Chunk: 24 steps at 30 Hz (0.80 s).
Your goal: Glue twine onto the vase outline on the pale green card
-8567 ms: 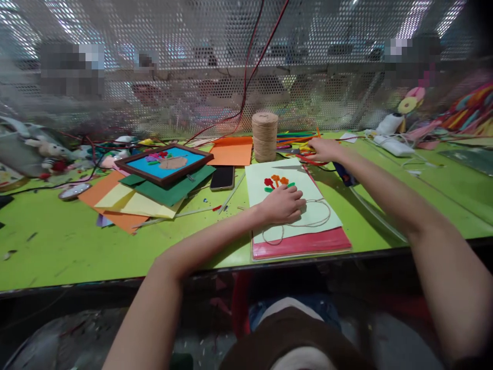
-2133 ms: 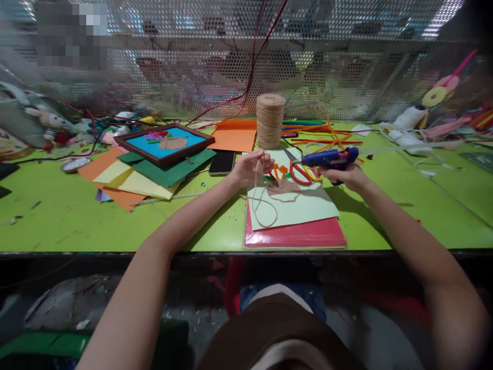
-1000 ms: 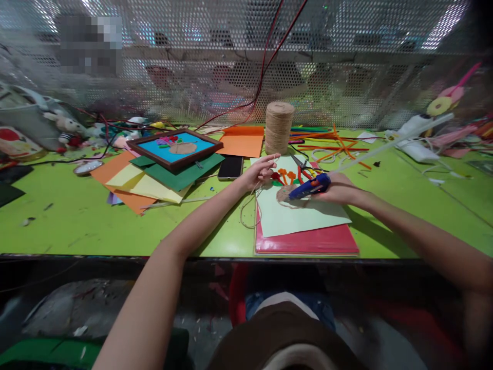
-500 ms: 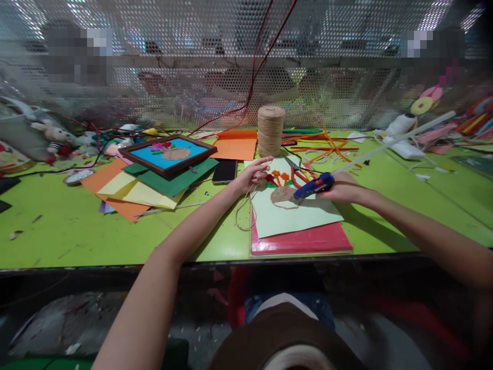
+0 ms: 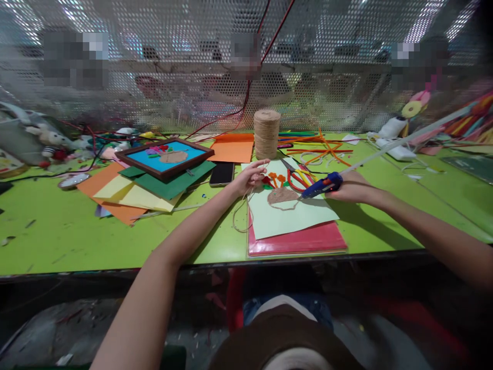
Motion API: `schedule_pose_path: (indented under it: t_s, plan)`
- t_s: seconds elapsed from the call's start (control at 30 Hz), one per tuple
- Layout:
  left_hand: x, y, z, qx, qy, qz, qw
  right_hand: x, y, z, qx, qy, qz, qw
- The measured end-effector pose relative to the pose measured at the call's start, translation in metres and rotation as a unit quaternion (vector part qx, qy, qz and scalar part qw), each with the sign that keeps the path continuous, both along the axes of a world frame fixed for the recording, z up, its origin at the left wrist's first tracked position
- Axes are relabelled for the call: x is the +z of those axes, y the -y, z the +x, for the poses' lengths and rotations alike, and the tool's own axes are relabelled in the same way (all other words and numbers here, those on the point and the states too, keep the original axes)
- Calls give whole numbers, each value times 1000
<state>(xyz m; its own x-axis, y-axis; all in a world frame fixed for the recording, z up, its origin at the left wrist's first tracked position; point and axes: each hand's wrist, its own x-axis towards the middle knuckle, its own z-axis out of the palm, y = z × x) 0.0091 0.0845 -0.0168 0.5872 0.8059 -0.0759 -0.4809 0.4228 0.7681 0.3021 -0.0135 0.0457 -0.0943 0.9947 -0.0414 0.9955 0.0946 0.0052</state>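
My right hand [image 5: 350, 187] is closed round a blue hot glue gun [image 5: 322, 185], with a long glue stick [image 5: 408, 137] sticking out of its back. The gun's nozzle is at the right edge of a basket shape of coiled twine [image 5: 283, 195] on a pale green sheet [image 5: 296, 221]. Red and orange fuzzy flowers [image 5: 276, 179] rise from the basket's top. At the sheet's upper left, my left hand [image 5: 252, 178] is closed with bent fingers on a length of jute twine [image 5: 242, 218], which loops down beside the sheet.
A jute twine spool [image 5: 266, 134] stands behind the sheet, with pliers [image 5: 295, 177] nearer. A red folder [image 5: 298, 241] lies under the sheet. To the left are a phone [image 5: 222, 174], coloured papers [image 5: 127, 192] and a framed picture [image 5: 165, 155]. Pipe cleaners [image 5: 321, 146] lie behind, right.
The glue gun has moved slightly right along the basket shape, its nozzle now at the shape's right edge. My left hand keeps its hold on the twine. The view has shifted a little.
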Motion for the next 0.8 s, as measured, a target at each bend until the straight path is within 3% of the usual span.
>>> schedule_pose_path:
  t_s: [0.17, 0.37, 0.53, 0.63, 0.73, 0.8]
  plan:
    - [-1, 0, 0, 2, -6, 10, 1000, 7, 8, 5, -18, 14, 12, 1000]
    - [-4, -1, 1, 8, -20, 38, 999, -5, 18, 50, 2, -25, 107, 994]
    - [-5, 0, 5, 39, -27, 33, 998, -31, 7, 82, 65, 24, 73, 995]
    - [-3, 1, 6, 40, -39, 29, 998, -41, -10, 91, 103, 3, 29, 994]
    - [1, 1, 6, 36, -54, 31, 997, -35, -21, 91, 106, -39, -35, 993]
    - [5, 0, 5, 49, -70, 48, 995, -23, -22, 84, 96, -41, -35, 994]
